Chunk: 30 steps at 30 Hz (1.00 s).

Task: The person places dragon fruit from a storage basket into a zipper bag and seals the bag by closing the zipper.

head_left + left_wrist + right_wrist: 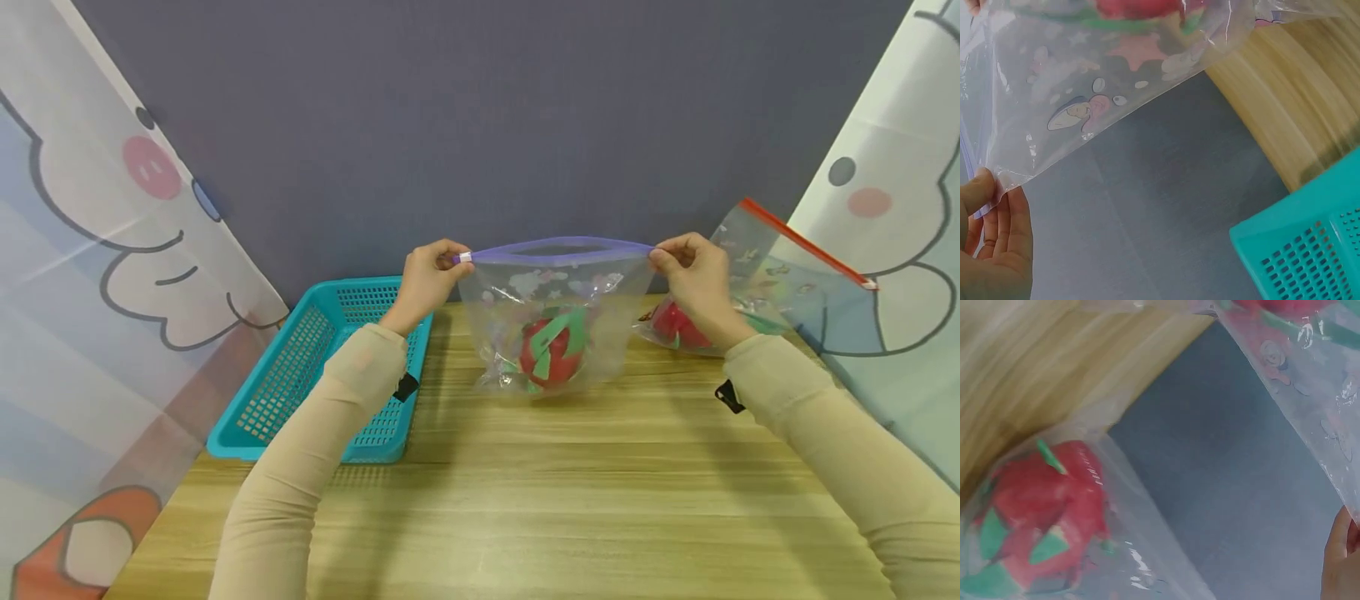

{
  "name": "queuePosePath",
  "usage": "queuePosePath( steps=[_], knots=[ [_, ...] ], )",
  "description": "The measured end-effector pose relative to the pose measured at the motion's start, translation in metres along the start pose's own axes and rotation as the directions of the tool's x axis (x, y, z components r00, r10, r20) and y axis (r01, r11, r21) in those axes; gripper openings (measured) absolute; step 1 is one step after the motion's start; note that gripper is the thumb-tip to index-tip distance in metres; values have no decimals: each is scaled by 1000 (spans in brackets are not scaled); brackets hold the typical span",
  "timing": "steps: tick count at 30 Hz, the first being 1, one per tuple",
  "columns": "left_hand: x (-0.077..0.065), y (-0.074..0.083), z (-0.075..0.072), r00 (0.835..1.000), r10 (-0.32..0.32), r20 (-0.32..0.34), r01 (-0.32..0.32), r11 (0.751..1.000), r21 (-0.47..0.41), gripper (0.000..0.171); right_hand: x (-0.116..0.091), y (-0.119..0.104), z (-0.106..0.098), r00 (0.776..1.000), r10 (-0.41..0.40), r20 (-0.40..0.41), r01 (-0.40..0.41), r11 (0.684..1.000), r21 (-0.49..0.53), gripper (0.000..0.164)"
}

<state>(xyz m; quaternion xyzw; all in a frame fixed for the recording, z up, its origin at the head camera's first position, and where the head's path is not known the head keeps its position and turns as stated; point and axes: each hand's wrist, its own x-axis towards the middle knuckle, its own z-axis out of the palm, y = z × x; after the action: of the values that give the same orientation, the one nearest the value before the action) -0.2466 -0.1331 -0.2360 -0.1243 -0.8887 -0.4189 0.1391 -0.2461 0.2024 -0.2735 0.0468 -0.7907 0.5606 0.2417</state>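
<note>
A clear printed zip bag (495,325) with a purple slider strip hangs upright between both hands, its mouth slightly parted. Inside at the bottom lies a red and green dragon fruit (553,352), seen through the plastic. My left hand (431,279) pinches the bag's top left corner, beside the white slider (465,257). The top right corner is pinched between thumb and fingers of my right hand (699,283). In the left wrist view, the thumb and fingers of the left hand (997,240) hold the corner; the right wrist view shows only part of the right hand (1342,556).
A turquoise perforated basket (318,292) stands on the wooden table (525,500) at the left. Behind my right hand, a second zip bag (813,287) with a red strip (806,242) holds another dragon fruit (1041,506). A grey panel (487,125) rises behind the table.
</note>
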Motion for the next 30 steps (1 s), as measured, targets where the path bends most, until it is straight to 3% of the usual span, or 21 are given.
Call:
queuePosePath(
  steps=[4,8,12,22,30],
  knots=[
    [-1,-3,5,1000,13,11,-13,1000,7,25,-1,7,-1,1000,23,17,-23,1000,-11,22],
    [-3,-8,8,999,24,32,-25,1000,20,25,-2,10,1,999,-2,41,4,999,-49,24],
    [-6,-13,7,999,-29,39,29,1000,2,25,-1,10,4,998,-27,52,30,998,-56,25],
    [-8,-23,-1,993,-101,66,106,992,-68,25,1,13,4,997,16,80,-17,1000,3,22],
    [-12,-29,2,988,-140,67,147,981,-126,28,0,12,1,993,38,114,-32,998,-56,26]
  ],
)
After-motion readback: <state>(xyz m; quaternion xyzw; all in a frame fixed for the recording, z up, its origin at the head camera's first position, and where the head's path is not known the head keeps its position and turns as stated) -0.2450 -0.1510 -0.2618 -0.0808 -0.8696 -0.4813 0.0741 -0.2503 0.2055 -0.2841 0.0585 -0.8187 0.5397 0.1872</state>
